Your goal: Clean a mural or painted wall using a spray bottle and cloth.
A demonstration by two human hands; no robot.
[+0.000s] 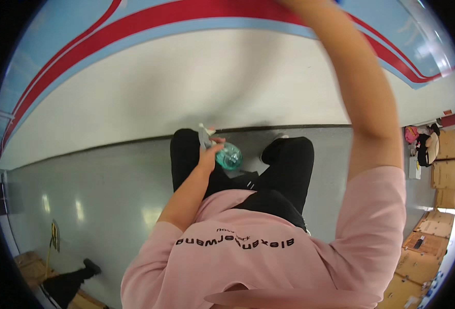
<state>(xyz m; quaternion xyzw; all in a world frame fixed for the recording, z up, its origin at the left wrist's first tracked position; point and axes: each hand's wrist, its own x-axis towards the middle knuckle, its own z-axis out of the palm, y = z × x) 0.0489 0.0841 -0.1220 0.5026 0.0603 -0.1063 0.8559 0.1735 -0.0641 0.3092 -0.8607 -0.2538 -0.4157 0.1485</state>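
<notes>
My left hand [208,156] is closed round the neck of a spray bottle, low between my knees. The see-through teal body [230,157] of the spray bottle shows to the right of the fingers, and its pale grey-white spray head [205,136] sticks up above them. Raised high, my right arm [359,77] reaches to the upper edge of the view, in front of a wall panel with a red band [202,11]. Most of my right hand is cut off there and blurred, so its fingers and anything in them are hidden. A small bit of blue shows beside the wrist.
The wall's lower part [150,87] is white, with light blue and red above. Grey glossy floor [109,190] lies around my legs. Wooden crates [425,239] line the right side, near a person [429,147]. Another person's black-clad leg [68,283] shows at lower left.
</notes>
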